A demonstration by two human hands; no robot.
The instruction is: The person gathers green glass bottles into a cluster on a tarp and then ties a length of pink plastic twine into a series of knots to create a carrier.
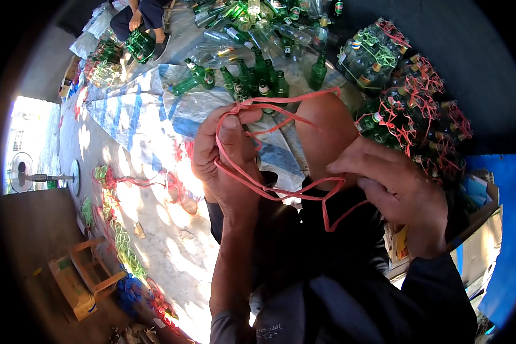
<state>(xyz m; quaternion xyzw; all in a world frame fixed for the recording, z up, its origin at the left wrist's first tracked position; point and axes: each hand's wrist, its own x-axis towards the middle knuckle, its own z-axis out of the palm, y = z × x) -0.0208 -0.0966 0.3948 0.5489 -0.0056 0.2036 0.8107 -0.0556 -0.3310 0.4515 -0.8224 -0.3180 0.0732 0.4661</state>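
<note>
Loops of pink plastic twine (252, 182) hang in front of my bent knee, with a knot near the top left. My left hand (226, 155) is closed, pinching the twine between thumb and fingers at that knot. On the other side, my right hand (393, 186) has its fingers curled together, with strands running to its fingertips. The exact grip of these fingertips is partly hidden. Beyond the twine, several green glass bottles (258, 74) stand close together on a white and blue tarp (137, 109).
Loose bottles (252, 26) pile up at the back. Twine-bound bottle bundles (372, 54) line the right wall. A seated person (136, 23) touches a bundle at the far left. A fan (26, 175), a small wooden stool (92, 272) and pink and green twine (123, 243) are left.
</note>
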